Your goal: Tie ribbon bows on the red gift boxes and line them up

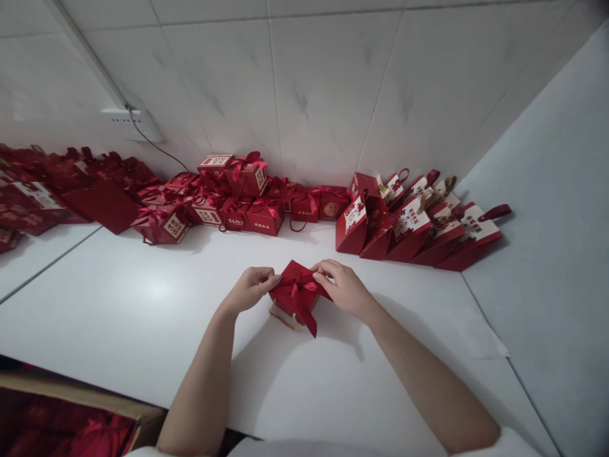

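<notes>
A small red gift box (295,298) with a red ribbon bow on top sits on the white table (143,304) in front of me. My left hand (251,289) pinches the ribbon at the box's left side, fingers closed. My right hand (340,287) pinches the ribbon at the box's right side, fingers closed too. A tail of ribbon hangs down the box's near side, and a bit of tan cord lies under the box.
Several finished red ribbon boxes (247,203) are piled along the wall at the back. A row of red handled bags (419,222) leans at the back right. More red bags (71,190) lie at the left. A cardboard carton (71,419) with red items stands below the table's near edge.
</notes>
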Action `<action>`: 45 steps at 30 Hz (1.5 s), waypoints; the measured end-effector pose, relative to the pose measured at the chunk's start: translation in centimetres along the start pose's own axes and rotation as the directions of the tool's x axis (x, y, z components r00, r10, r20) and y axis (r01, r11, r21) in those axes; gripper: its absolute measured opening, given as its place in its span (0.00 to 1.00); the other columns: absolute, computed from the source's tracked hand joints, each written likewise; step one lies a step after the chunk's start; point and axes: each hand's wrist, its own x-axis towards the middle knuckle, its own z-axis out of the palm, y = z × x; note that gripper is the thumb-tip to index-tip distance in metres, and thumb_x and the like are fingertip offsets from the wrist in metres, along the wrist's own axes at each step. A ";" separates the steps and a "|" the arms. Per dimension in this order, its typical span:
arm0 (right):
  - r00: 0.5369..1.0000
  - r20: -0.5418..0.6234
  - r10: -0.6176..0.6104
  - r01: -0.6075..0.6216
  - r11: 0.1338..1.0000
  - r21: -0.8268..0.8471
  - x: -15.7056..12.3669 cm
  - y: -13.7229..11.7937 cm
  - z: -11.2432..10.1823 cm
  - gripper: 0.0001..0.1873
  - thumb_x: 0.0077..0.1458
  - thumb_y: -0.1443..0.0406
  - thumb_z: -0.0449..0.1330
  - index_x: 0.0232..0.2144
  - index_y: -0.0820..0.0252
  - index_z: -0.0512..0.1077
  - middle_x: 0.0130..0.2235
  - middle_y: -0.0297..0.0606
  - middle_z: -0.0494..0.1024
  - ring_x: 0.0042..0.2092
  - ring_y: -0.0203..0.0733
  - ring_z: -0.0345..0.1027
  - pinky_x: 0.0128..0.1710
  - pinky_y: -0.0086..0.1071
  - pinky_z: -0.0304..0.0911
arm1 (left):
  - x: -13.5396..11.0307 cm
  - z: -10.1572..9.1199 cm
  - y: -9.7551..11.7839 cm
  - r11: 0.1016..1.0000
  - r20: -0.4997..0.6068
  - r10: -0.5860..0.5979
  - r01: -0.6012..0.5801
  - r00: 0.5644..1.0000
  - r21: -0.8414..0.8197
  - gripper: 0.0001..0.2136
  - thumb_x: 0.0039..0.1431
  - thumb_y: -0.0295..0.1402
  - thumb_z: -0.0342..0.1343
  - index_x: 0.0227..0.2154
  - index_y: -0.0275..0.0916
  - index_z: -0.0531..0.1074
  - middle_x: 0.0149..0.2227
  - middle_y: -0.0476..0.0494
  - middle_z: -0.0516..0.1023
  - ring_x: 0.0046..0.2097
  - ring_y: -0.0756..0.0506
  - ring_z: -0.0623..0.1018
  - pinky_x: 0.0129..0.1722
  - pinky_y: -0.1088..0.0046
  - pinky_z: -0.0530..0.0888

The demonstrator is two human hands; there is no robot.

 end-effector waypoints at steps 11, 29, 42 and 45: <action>0.999 -0.024 0.037 -0.036 0.999 0.001 -0.1 -0.2 0.3 0.14 0.61 0.55 0.55 0.29 0.55 0.73 0.36 0.35 0.77 0.38 0.41 0.70 0.43 0.36 0.62 | 0.9 2.9 0.1 0.997 -0.256 -0.020 0.000 0.967 -0.077 0.17 0.55 0.45 0.61 0.41 0.39 0.71 0.42 0.44 0.76 0.39 0.45 0.76 0.39 0.71 0.71; 0.980 -0.185 0.073 -0.053 0.993 0.110 0.8 1.3 2.1 0.08 0.56 0.60 0.59 0.27 0.55 0.69 0.30 0.32 0.77 0.32 0.40 0.71 0.35 0.33 0.66 | 0.6 2.8 0.9 0.980 -0.017 -0.066 0.062 0.998 -0.188 0.25 0.50 0.41 0.66 0.51 0.40 0.71 0.49 0.41 0.79 0.50 0.36 0.77 0.51 0.59 0.73; 0.927 0.364 -0.093 -0.160 0.780 0.605 1.6 5.5 -1.6 0.28 0.58 0.46 0.56 0.55 0.53 0.66 0.59 0.45 0.67 0.58 0.48 0.64 0.55 0.45 0.62 | 0.5 0.9 -1.3 0.972 0.271 0.191 -0.144 0.943 -0.185 0.46 0.42 0.36 0.71 0.64 0.44 0.55 0.63 0.36 0.64 0.63 0.33 0.64 0.59 0.58 0.65; 0.871 0.393 -0.294 -0.138 0.622 0.771 1.5 7.0 -0.5 0.47 0.46 0.41 0.64 0.64 0.50 0.55 0.68 0.46 0.54 0.67 0.52 0.50 0.62 0.46 0.53 | 0.4 0.0 -2.2 0.996 0.365 0.085 -0.079 0.927 -0.033 0.41 0.40 0.33 0.70 0.60 0.42 0.61 0.55 0.37 0.73 0.54 0.34 0.73 0.50 0.60 0.72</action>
